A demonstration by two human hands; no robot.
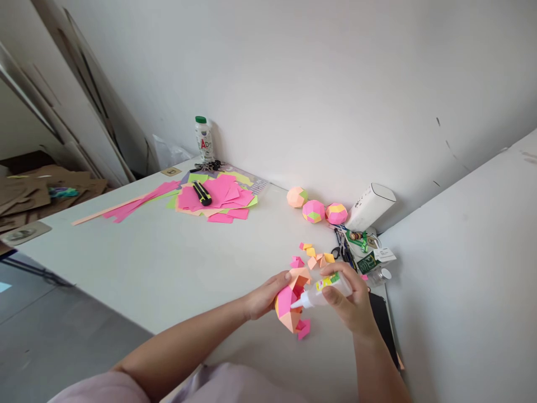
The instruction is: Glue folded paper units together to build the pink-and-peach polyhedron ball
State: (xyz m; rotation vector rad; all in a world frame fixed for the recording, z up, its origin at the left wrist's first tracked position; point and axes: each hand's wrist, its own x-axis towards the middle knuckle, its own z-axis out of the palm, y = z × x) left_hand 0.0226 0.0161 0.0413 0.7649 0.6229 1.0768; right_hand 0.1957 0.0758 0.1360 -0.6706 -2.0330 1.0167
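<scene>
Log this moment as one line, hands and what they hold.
left hand: grips unfinished paper ball | right hand: grips glue bottle, nozzle at the ball | nearby: loose folded pieces, three finished balls

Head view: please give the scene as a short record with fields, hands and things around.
left hand: holds unfinished paper ball, pink and orange
right hand: holds glue bottle, nozzle at the ball
near hands: small folded paper pieces
by wall: three finished paper balls
far side: coloured paper sheets, utility knife on top
surface: white table
</scene>
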